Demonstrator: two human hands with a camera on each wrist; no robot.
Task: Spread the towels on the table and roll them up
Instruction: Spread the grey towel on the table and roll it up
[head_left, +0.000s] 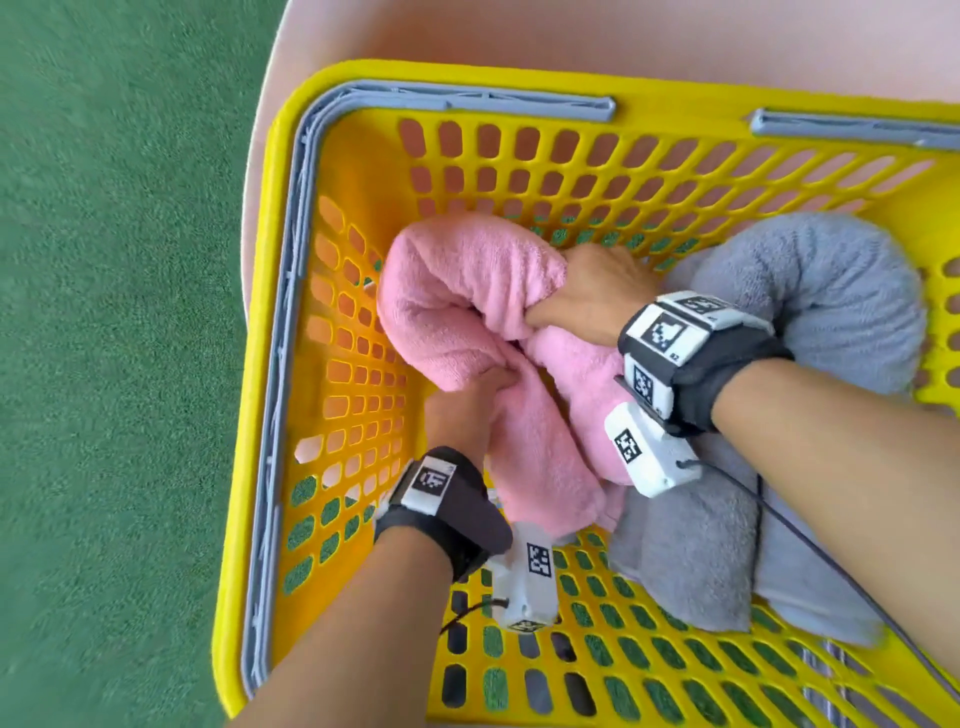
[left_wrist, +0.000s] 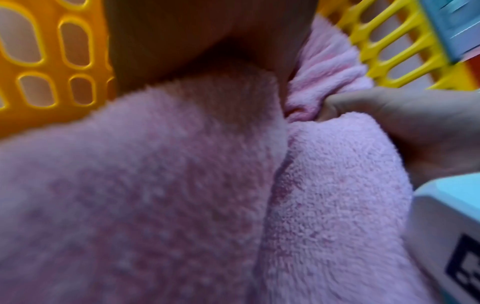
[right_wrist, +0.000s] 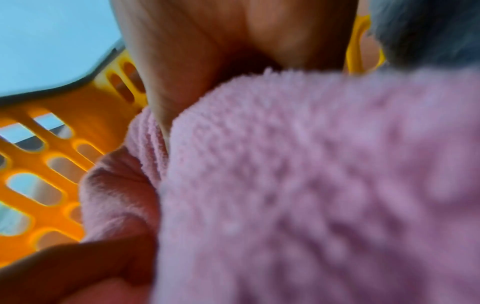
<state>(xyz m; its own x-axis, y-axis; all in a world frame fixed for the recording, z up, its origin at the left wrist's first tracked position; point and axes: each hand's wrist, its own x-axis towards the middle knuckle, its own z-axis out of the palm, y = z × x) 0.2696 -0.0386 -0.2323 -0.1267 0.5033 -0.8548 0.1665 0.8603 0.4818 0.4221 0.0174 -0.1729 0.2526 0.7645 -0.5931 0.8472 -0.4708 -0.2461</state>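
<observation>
A bunched pink towel (head_left: 457, 306) lies inside the yellow perforated basket (head_left: 270, 312), toward its left half. My left hand (head_left: 470, 410) grips a fold of the pink towel at its near side, fingers buried in the cloth. My right hand (head_left: 592, 296) grips the same towel at its far right part, fingers curled into it. The left wrist view is mostly pink towel (left_wrist: 182, 185), with my right hand (left_wrist: 405, 123) clutching cloth at the right. In the right wrist view the pink towel (right_wrist: 311, 185) presses against my right hand (right_wrist: 207, 51). A grey towel (head_left: 810, 312) lies crumpled beside it.
The basket sits on a pale pink table (head_left: 571, 31) whose rounded edge runs along the left. Green carpet (head_left: 104, 312) covers the floor to the left. Grey folded handles (head_left: 467, 98) lie along the basket rim. The grey towel fills the basket's right half, under my right forearm.
</observation>
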